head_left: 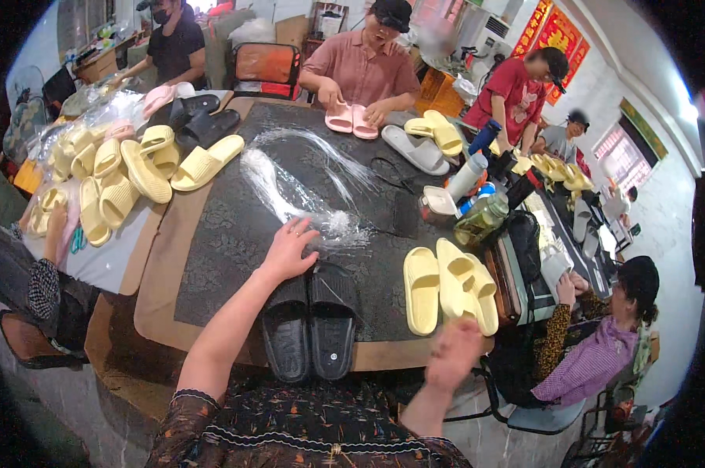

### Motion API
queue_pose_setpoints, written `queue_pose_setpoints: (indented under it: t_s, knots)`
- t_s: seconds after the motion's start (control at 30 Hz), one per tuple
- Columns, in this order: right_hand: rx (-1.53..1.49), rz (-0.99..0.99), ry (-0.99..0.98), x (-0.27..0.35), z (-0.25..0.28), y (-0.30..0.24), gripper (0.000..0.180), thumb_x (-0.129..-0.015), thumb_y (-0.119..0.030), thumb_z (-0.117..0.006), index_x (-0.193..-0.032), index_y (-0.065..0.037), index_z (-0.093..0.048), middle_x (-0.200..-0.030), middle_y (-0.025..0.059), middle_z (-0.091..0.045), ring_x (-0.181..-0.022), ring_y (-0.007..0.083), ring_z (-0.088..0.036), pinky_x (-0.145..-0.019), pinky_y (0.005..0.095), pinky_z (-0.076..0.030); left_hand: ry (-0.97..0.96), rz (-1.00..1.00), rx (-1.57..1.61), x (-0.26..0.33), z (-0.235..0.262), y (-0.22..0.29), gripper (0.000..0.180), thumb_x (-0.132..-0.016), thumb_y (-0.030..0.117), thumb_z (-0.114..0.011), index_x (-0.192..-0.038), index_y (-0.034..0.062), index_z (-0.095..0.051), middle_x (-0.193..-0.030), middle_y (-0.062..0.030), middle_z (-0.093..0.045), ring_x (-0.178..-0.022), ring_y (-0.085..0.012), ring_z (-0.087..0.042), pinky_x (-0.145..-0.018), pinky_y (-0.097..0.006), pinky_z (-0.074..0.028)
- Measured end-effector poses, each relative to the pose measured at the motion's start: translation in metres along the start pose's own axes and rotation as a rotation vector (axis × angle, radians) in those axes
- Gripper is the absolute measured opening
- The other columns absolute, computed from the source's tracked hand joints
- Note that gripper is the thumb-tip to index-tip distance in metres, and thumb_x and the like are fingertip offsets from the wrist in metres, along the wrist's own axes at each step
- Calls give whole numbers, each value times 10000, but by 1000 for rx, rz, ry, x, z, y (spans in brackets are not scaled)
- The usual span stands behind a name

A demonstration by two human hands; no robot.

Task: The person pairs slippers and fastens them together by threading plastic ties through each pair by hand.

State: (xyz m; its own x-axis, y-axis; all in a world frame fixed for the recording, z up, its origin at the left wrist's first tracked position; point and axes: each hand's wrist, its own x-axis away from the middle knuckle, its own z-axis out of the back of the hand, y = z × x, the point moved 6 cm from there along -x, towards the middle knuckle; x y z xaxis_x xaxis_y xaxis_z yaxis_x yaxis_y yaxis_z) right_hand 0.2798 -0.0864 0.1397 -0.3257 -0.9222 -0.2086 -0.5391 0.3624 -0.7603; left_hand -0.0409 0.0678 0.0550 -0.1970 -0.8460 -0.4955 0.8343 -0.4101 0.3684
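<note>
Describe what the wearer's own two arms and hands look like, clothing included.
Both forearms are bare from the elbow down, and the left hand and right hand wear no gloves. No watch, bracelet or ring shows, though the right hand is blurred. The sleeves end near the elbows: the left sleeve is dark fabric with a small orange and tan print and a pale patterned band at the cuff.
</note>
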Motion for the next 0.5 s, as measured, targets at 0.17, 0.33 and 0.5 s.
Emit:
queue_pose_setpoints:
  t_s: [0.17, 0.33, 0.5]
  knots:
    - [379, -423, -291, 22, -36, 100, 283, -919, -114, -542, -1178, -20, -478, -850, -26, -517, -691, 25, -428, -567, 156, -333, -332, 44, 625, 12, 36, 68, 379, -813, 295, -677, -1100, 54, -622, -1029, -110, -631, -931, -274, -602, -864, -369, -467]
    - [303, -516, -335, 36, -54, 130, 221, -935, -101, -531, -1141, -49, -471, -825, -21, -535, -666, 15, -443, -538, 146, -324, -434, 116, 934, 64, 50, 119, 283, -831, 198, -678, -1063, 38, -649, -882, -90, -644, -836, -153, -622, -733, -280, -494]
    - [324, -479, -456, 42, -57, 128, 189, -924, -96, -551, -1102, -47, -512, -844, -17, -572, -668, 20, -467, -555, 160, -357, -194, 358, 954, 88, 51, 96, 133, -842, 141, -668, -864, 14, -696, -790, -31, -647, -743, -83, -595, -667, -246, -474]
